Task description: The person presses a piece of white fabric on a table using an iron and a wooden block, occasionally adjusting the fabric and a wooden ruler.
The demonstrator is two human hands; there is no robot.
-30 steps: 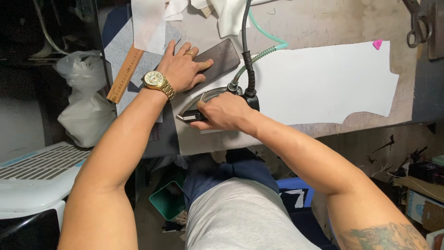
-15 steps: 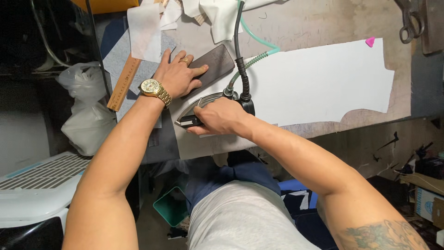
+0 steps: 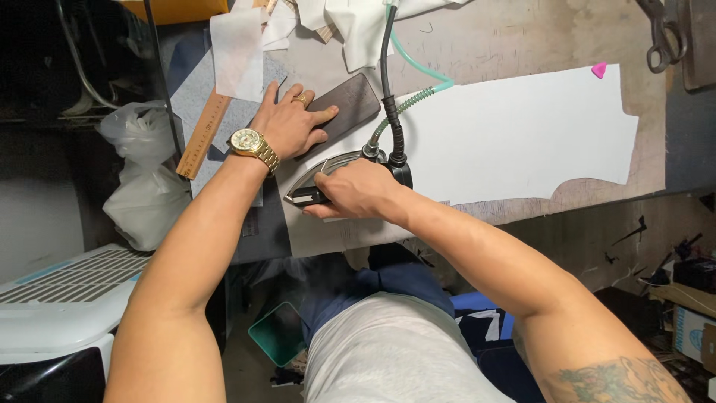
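Resting under right hand point(image 3: 356, 190): iron point(image 3: 313, 179)

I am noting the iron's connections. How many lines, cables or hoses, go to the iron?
2. A black cable rises from the iron at its rear; a green hose runs beside it, to its right. The right hand may hide more.

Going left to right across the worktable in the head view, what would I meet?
Wooden ruler → left hand on the dark pad → right hand gripping the iron → white sheet → pink marker.
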